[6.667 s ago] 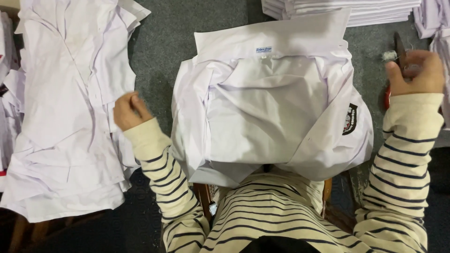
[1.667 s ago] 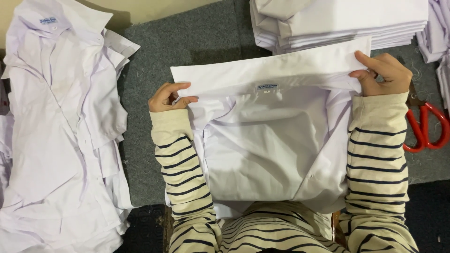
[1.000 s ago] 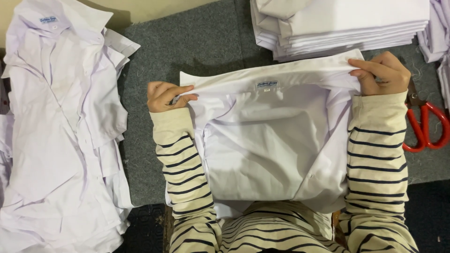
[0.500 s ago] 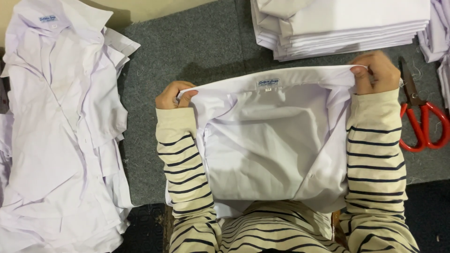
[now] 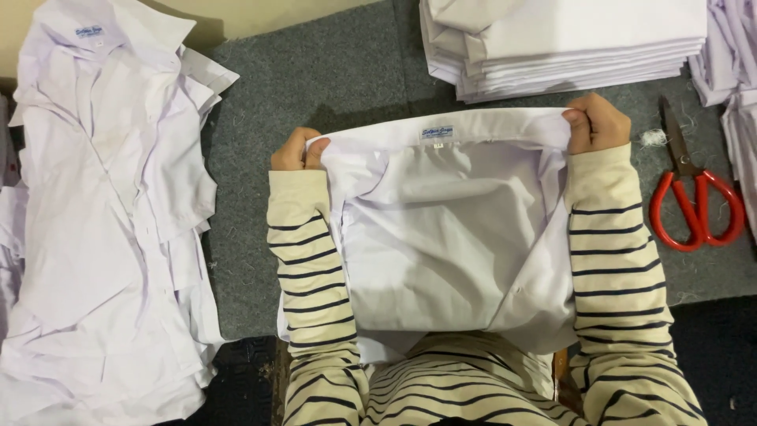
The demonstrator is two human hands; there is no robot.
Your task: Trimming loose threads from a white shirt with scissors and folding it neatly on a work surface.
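White shirt [image 5: 449, 252] on grey felt table [image 5: 315, 87], both hands gripping collar.

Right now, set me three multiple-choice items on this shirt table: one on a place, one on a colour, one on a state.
1. Where do the scissors lie?
A. right of the right hand
B. on the loose shirt pile
C. under the folded stack

2. What colour are the scissor handles?
A. blue
B. red
C. black

3. How is the white shirt held?
A. by one hand only
B. by neither hand
C. by the collar ends, left hand and right hand

Answers: 1 A, they rest on the grey mat beside that hand. 2 B, the loops are red. 3 C, each fist pinches one end.
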